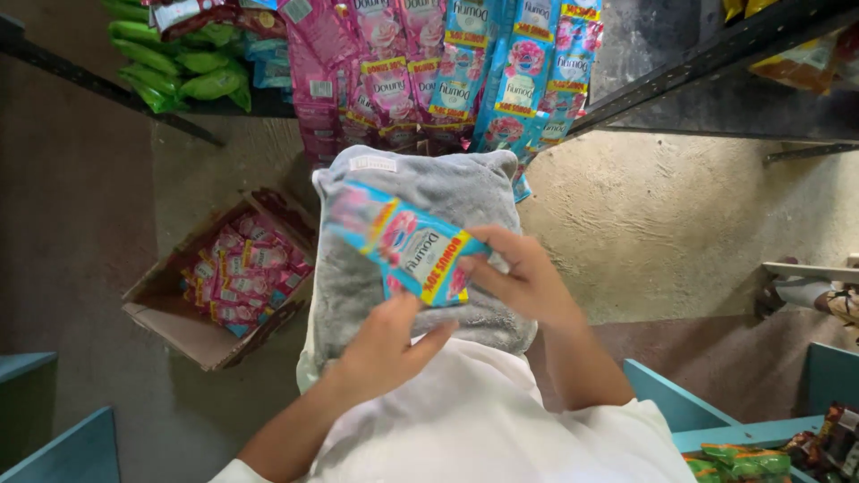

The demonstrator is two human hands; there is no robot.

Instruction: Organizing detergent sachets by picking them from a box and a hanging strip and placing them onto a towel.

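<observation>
— Hands first: the left hand (pixel 386 344) pinches the lower edge of a strip of blue and pink sachets (pixel 407 243) between thumb and curled fingers, and the right hand (pixel 528 282) closes on its right end.

— Where does the strip sit?

— Flat against a folded grey towel (pixel 420 259) resting over the person's lap. I'd judge it best to keep both grips at the edges, so the strip stays taut and the packets don't fold or tear apart at the seams.

— And beyond that?

— On the floor to the left, an open cardboard box (pixel 179 326) holds more pink sachets (pixel 246 273). Farther off, long strips of the same sachets hang (pixel 447 72) from a shelf, with green packets (pixel 179 63) beside them.
</observation>
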